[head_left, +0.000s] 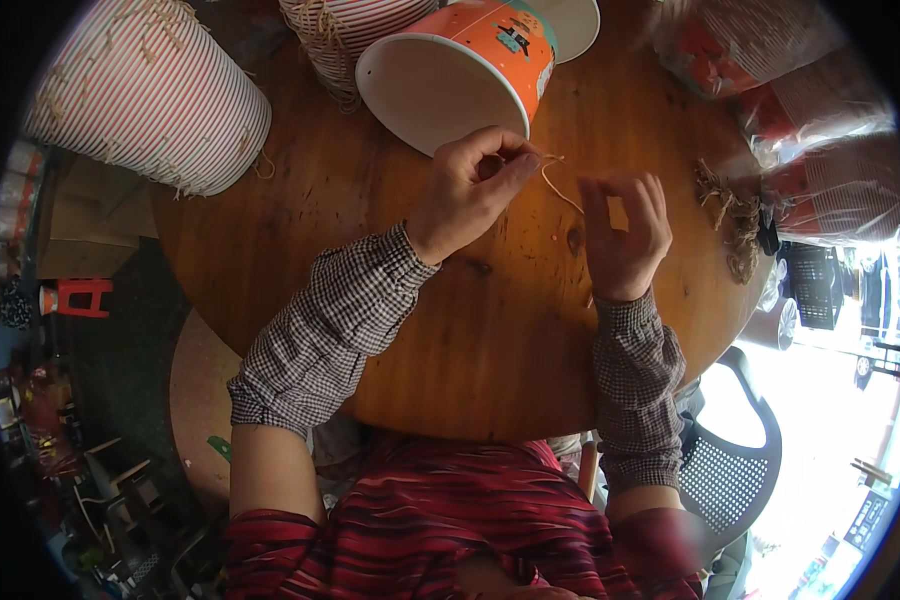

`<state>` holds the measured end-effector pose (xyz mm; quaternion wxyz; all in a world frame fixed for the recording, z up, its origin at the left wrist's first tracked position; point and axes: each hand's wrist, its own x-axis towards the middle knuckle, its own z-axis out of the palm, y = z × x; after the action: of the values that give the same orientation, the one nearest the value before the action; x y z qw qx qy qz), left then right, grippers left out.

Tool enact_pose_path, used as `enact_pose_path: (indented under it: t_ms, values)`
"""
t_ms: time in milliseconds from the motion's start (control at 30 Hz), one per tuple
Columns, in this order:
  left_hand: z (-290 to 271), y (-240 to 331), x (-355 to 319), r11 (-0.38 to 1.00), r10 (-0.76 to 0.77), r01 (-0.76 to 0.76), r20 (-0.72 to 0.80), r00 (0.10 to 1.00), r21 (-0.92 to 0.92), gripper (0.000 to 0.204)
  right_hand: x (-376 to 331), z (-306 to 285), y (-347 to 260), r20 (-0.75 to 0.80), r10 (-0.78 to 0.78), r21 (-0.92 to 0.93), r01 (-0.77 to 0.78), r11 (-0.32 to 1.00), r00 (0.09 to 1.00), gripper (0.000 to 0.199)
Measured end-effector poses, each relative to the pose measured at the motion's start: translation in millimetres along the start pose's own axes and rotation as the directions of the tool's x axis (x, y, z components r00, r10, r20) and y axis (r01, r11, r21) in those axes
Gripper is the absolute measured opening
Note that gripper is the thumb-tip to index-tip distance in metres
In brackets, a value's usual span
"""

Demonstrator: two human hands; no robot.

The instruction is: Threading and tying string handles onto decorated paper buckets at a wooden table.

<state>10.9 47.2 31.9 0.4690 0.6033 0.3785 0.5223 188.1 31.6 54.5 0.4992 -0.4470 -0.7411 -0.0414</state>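
Observation:
My left hand (475, 190) is closed in a pinch on a thin tan string (558, 190), just in front of a paper bucket's rim. A short end of the string sticks out past the fingertips. The rest curves down toward my right hand (628, 230) and passes out of sight at its thumb. That hand is raised, thumb and fingers curled together around a small gap; whatever is between the tips is hidden. The paper bucket (508, 50), orange and printed outside, white inside, lies on its side with its mouth toward me. A small hole shows near its rim.
The round wooden table (470, 350) carries a tall bucket stack (160, 95) with string ties at far left and another stack (335, 40) behind. Plastic-wrapped buckets (830, 185) line the right edge beside a bundle of strings (738, 225). A mesh-backed chair (735, 460) stands at right.

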Motion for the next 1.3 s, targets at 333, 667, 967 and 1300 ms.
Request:
enact_pose_path:
  t_ms: [333, 667, 967, 1300]
  values:
    - [7.9, -5.5, -4.1, 0.993, -0.001, 0.013, 0.106, 0.994, -0.119, 0.012, -10.2, 10.3, -10.4, 0.134, 0.188, 0.226, -0.215, 0.950, 0.973, 0.012]
    - [13.7, -12.8, -7.7, 0.897, 0.270, -0.287, 0.098, 0.958, 0.336, 0.012, -11.9, 12.9, -8.2, 0.183, 0.281, 0.215, -0.317, 0.924, 0.942, 0.010]
    - [12.4, -15.3, -6.3, 0.997, 0.081, -0.081, 0.033, 0.996, 0.007, 0.010, -9.0, 8.9, 3.0, 0.463, 0.496, 0.427, -0.676, 0.601, 0.734, 0.012]
    - [10.9, -18.9, -8.3, 0.997, 0.059, -0.060, 0.019, 0.998, 0.049, 0.012, -10.2, 9.7, 1.9, 0.468, 0.529, 0.325, -0.695, 0.642, 0.708, 0.009]
